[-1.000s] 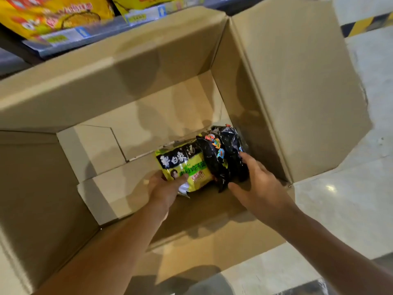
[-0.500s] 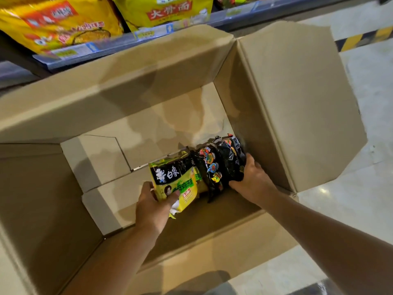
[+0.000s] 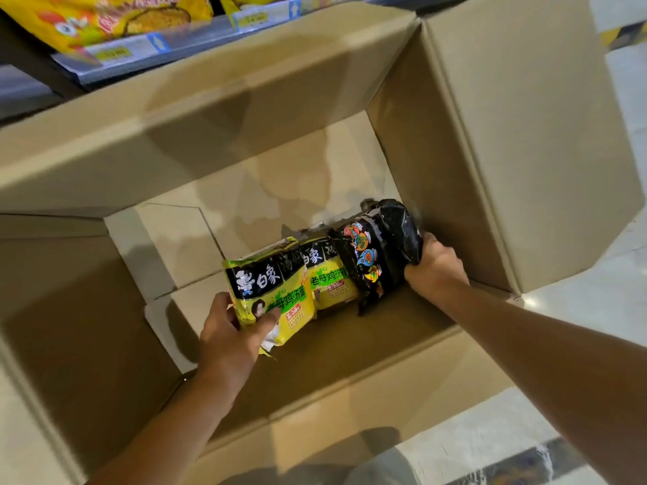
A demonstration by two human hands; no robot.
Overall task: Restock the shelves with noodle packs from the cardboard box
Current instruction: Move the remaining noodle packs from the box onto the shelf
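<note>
An open cardboard box [image 3: 437,176] fills the view, its flaps spread wide. Inside, my left hand [image 3: 231,341] grips a yellow-green noodle pack [image 3: 271,292] by its lower edge, lifted off the box floor. A second yellow-green noodle pack [image 3: 331,278] lies just behind it. My right hand [image 3: 434,271] is closed on a black noodle pack [image 3: 378,250] with coloured stickers, close to the box's right wall. The three packs touch one another.
A shelf edge [image 3: 182,47] with price tags runs along the top, holding yellow noodle bags [image 3: 105,19]. Pale tiled floor [image 3: 623,302] lies to the right of the box. The left half of the box floor [image 3: 175,239] is bare cardboard.
Both hands have closed on their packs and raised them. The yellow-green pack has come away towards the left, uncovering a second one behind it. The view has shifted closer.
</note>
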